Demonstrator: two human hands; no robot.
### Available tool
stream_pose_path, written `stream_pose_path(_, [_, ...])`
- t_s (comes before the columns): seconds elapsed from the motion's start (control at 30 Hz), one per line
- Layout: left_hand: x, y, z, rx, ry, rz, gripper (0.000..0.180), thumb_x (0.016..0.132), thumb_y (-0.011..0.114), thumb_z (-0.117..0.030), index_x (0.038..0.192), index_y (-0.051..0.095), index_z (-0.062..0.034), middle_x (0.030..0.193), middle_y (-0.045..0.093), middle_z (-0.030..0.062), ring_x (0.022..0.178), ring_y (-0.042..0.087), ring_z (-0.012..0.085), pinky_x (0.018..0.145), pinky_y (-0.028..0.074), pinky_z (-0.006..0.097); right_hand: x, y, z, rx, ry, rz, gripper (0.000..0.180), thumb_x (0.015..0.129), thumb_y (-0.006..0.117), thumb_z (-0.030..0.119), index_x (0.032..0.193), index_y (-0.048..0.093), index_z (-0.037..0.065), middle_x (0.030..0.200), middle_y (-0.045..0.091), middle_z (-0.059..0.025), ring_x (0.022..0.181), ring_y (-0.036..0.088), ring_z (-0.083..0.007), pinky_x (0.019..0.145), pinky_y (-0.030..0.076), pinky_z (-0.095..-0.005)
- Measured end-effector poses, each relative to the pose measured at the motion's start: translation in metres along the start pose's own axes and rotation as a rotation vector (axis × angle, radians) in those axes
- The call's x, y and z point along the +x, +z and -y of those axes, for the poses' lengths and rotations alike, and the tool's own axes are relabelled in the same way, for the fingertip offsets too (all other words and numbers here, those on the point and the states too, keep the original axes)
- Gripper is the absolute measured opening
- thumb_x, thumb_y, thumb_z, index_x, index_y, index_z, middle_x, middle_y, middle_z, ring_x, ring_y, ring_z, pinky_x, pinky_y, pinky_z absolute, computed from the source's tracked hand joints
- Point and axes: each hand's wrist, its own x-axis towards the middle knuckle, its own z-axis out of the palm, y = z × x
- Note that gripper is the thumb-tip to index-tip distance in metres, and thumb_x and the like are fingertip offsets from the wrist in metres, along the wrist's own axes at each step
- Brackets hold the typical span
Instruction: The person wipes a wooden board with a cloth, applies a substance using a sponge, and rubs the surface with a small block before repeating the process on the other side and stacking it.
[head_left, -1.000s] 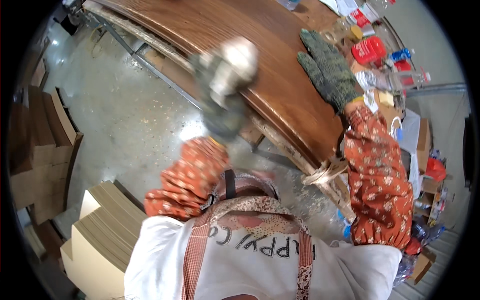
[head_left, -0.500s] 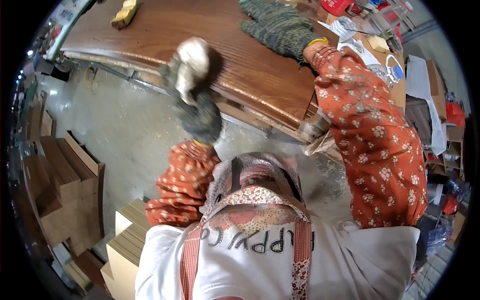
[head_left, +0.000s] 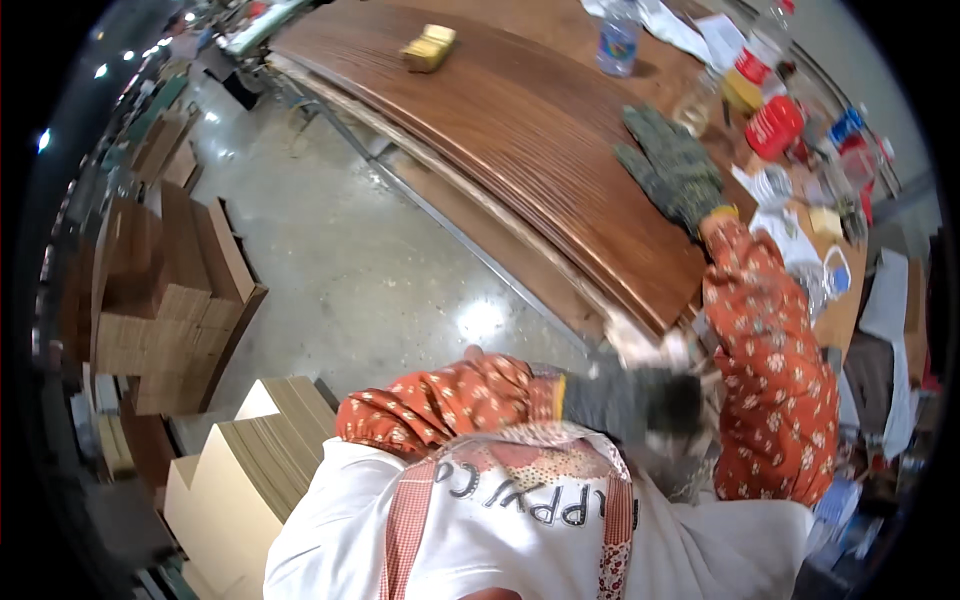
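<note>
A brown wood-grain panel (head_left: 480, 110) lies on the worktable. My right hand (head_left: 680, 170), in a dark green knitted glove with a yellow cuff, rests flat on the panel's right part, fingers stretched out. Close to my body, below the panel's near right corner, is my left hand (head_left: 630, 400) in a similar glove. Motion smears its fingers. A blurred whitish cloth (head_left: 645, 345) shows just beyond it, at the panel's corner; whether the left hand grips it is unclear. Farther left on the panel sits a small yellow block (head_left: 430, 47).
Bottles, a red container (head_left: 773, 128) and a clear bottle with a blue label (head_left: 618, 45) crowd the table's right side. Cardboard stacks (head_left: 170, 300) stand on the floor at left, with pale board sheets (head_left: 250, 450) nearer me. A metal rail (head_left: 450, 230) runs under the panel's edge.
My left hand has swept from over the panel's near edge, where it held a whitish cloth, rightward and toward my body. My view has turned; the right hand remains flat on the panel.
</note>
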Motion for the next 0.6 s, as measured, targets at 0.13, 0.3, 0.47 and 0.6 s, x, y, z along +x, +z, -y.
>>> stream_pose_path(0.13, [0.01, -0.035, -0.046, 0.644, 0.341, -0.157, 0.028, 0.083, 0.057, -0.022, 0.101, 0.06, -0.0009, 0.1, 0.061, 0.0186, 0.094, 0.061, 0.0297, 0.08, 0.052, 0.04, -0.007, -0.001, -0.006, 0.037, 0.033, 0.039, 0.056, 0.09, 0.042, 0.042, 0.135, 0.038, 0.01, 0.138, 0.038, -0.018, 0.125, 0.039, -0.0336, 0.106, 0.028, -0.0417])
stream_pose_path(0.3, [-0.043, -0.203, -0.043, -0.206, 0.483, -0.37, 0.037, 0.092, 0.05, -0.034, 0.111, 0.054, -0.0022, 0.097, 0.059, 0.0132, 0.085, 0.059, 0.0192, 0.07, 0.054, 0.033, -0.004, -0.005, 0.002, 0.046, 0.068, 0.033, 0.052, 0.089, 0.05, 0.035, 0.134, 0.041, 0.011, 0.135, 0.042, -0.0175, 0.124, 0.04, -0.0327, 0.105, 0.029, -0.0413])
stream_pose_path(0.47, [-0.167, -0.384, -0.103, 0.887, -0.343, -1.236, 0.032, 0.088, 0.054, -0.009, 0.12, 0.051, -0.0028, 0.111, 0.059, 0.0094, 0.1, 0.055, 0.0164, 0.086, 0.045, 0.029, 0.015, -0.021, 0.013, 0.137, 0.203, -0.015, 0.051, 0.087, 0.055, 0.03, 0.133, 0.042, 0.01, 0.13, 0.047, -0.0177, 0.119, 0.045, -0.0325, 0.101, 0.035, -0.0402])
stream_pose_path(0.6, [-0.191, -0.498, -0.11, 0.809, -0.364, -1.333, 0.023, 0.089, 0.054, -0.012, 0.111, 0.056, -0.006, 0.08, 0.057, 0.0022, 0.07, 0.055, 0.0083, 0.061, 0.045, 0.023, 0.101, -0.015, 0.077, 0.263, 0.302, -0.117, 0.054, 0.087, 0.057, 0.031, 0.134, 0.041, 0.01, 0.118, 0.054, -0.0197, 0.108, 0.053, -0.0338, 0.094, 0.04, -0.0404])
